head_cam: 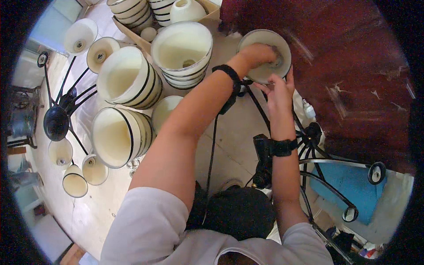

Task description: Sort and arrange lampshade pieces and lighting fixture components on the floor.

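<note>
A white bowl-shaped lampshade (261,73) with a dark rim sits at an arm of a black multi-arm chandelier (309,135). Inside that shade is my left hand (263,54), its fingertips at the socket in the centre; whether they grip anything there is hidden. My right hand (281,91) holds the shade's near edge, some fingers at the rim and others around the outside. To the left stand nested stacks of similar shades (182,49), two of them (121,78) (112,137) tilted. Black straps with devices are on both wrists.
Another black chandelier (56,122), fitted with several shades, is at the left. A cardboard box (212,16) holds more shades at the top. A dark red surface (351,66) lies at the right, near a white bulb (309,110). Bare sockets (376,173) project at lower right; a black cable hangs between my arms.
</note>
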{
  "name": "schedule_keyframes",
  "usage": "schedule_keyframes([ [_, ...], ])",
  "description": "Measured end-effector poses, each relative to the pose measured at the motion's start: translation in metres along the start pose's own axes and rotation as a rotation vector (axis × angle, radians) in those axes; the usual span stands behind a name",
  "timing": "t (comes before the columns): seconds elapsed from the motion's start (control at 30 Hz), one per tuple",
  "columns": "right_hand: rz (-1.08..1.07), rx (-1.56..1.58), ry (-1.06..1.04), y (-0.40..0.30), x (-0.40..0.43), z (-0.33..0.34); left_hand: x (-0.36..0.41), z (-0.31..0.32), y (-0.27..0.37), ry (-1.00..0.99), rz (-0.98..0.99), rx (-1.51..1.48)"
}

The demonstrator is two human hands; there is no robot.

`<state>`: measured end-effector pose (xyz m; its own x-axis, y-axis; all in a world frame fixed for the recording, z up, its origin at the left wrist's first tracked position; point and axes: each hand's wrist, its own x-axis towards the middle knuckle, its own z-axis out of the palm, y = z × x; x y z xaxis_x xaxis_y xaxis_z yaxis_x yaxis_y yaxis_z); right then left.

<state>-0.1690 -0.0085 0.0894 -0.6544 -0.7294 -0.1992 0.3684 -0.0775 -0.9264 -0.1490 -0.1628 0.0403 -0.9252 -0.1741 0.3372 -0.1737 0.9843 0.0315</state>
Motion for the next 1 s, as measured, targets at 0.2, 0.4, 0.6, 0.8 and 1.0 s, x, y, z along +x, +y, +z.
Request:
schedule_keyframes([
  [0.2, 0.012, -0.004, 0.034, -0.001, 0.001, -0.003, -0.004, -0.001, 0.005, 0.124, 0.022, -0.077],
  [0.4, 0.003, 0.016, 0.011, 0.001, 0.000, -0.002, 0.004, 0.007, 0.004, 0.009, -0.066, -0.057],
  [0.6, 0.003, 0.011, 0.015, -0.001, 0.000, -0.001, 0.002, 0.005, 0.001, 0.218, -0.160, -0.144],
  [0.8, -0.017, 0.030, 0.012, 0.000, 0.005, -0.010, 0.005, -0.015, 0.009, 0.050, -0.214, -0.058],
  [1.0, 0.016, 0.002, 0.029, -0.005, 0.002, 0.002, -0.003, -0.016, -0.005, 0.058, -0.361, -0.093],
])
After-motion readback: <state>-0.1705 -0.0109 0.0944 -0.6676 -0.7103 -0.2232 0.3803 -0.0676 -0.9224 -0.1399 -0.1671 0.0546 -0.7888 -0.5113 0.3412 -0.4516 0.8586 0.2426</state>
